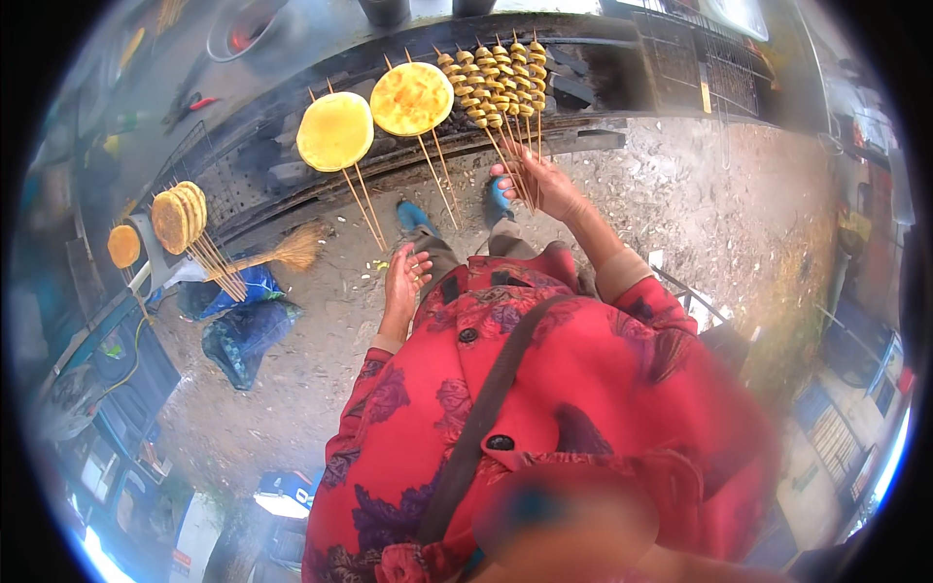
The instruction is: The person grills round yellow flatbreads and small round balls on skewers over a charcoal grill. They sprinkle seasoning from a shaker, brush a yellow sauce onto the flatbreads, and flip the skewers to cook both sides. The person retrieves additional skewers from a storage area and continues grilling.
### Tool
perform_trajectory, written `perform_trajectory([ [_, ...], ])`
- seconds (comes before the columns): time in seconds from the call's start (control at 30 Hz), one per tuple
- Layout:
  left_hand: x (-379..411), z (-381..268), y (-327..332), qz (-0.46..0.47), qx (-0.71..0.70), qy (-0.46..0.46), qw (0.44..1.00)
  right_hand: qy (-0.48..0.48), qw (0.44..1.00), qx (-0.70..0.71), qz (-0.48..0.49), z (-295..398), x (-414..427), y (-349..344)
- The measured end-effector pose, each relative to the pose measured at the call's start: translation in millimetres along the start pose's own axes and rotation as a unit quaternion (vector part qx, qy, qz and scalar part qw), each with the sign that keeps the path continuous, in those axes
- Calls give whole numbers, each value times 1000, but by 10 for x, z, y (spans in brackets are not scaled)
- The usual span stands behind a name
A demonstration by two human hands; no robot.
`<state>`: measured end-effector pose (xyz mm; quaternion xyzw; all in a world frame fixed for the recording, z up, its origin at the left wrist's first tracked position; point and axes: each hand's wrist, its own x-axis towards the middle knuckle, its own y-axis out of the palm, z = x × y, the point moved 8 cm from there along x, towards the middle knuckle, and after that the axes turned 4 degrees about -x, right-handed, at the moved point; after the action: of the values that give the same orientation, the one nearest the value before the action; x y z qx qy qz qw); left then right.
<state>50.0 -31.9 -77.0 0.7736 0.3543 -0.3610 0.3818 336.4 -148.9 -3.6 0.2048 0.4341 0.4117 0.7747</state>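
Over the long charcoal grill (277, 171) lie several wooden skewers threaded with small round, yellowish-green food pieces (503, 80). My right hand (543, 182) is at the lower ends of these skewers, its fingers around some of the sticks. To their left, a browned flat round cake (412, 98) rests on two sticks, and a paler yellow round cake (335, 131) on two more. My left hand (403, 280) is in front of my body, fingers apart and holding nothing, below the stick ends of the paler cake.
More skewered round cakes (178, 217) stand at the left end of the grill, near a straw brush (295, 249) and blue bags (248, 339). A wire grill rack (732, 80) lies at the right. A metal basin (244, 33) with something glowing red is beyond the grill.
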Motion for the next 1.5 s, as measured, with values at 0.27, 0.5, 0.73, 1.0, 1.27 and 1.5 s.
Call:
perform_trajectory([
  [0.27,-45,-321,1382,188,133,65,971,18,984,-150,-95,100,-184,-353],
  [0.5,-66,-111,1013,156,33,15,987,181,784,-568,-172,-685,-1320,-1755],
  [0.73,-87,-125,-936,-106,-74,82,988,174,728,-661,49,-1241,-2038,-1292],
  [1.0,-835,-1000,-3924,-473,-179,312,805,54,680,-722,-119,517,-459,1321],
  [1.27,-1822,-4386,-5038,-470,218,579,629,-152,582,-765,229,-357,1847,5681],
  [1.5,-1216,-5381,-5250,-444,498,388,636,-213,466,-771,378,-1658,2087,6694],
])
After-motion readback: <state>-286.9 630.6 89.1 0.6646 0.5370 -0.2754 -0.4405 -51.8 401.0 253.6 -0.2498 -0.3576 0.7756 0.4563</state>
